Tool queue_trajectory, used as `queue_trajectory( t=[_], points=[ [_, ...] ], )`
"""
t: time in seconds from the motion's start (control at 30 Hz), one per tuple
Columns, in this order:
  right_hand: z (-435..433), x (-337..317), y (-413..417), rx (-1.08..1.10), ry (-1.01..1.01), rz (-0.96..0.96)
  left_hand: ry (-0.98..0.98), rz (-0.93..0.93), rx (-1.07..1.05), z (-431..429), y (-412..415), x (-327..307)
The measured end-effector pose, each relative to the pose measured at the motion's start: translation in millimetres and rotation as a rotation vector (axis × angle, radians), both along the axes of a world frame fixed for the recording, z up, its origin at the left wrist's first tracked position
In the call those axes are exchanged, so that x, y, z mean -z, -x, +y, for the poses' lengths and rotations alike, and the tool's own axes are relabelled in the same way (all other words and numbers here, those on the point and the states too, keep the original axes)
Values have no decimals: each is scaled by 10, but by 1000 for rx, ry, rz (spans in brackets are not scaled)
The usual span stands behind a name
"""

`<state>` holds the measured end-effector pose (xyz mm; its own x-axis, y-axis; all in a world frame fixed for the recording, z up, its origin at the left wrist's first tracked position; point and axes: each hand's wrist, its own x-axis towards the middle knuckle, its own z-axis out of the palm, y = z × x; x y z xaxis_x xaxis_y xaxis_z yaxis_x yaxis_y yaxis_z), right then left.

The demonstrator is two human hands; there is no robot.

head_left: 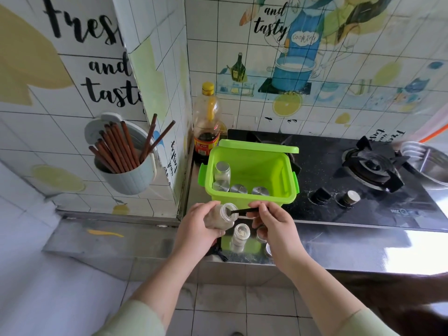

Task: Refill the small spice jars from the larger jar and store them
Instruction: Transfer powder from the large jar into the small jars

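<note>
Now my left hand (196, 226) grips the larger jar (224, 215), my right hand (271, 224) pinches a dark utensil (242, 210) at its mouth; the green box (252, 198) above holds capped small jars (221, 174).

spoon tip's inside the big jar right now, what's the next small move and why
Probably lift the spoon out with a scoop and tip it into the small jar just below. The left hand holds the big jar tilted, the right hand pinches the spoon with its tip in the mouth, and the small jar stands open on the counter.
</note>
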<state>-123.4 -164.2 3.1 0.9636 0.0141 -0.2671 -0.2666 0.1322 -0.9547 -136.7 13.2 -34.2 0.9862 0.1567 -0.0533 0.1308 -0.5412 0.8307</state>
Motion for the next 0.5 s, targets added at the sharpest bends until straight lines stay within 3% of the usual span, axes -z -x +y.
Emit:
queue_trajectory(
  t=[0.5],
  points=[
    [-204, 224, -14, 133, -148, 135, 24, 59, -93, 115, 37, 154]
  ],
)
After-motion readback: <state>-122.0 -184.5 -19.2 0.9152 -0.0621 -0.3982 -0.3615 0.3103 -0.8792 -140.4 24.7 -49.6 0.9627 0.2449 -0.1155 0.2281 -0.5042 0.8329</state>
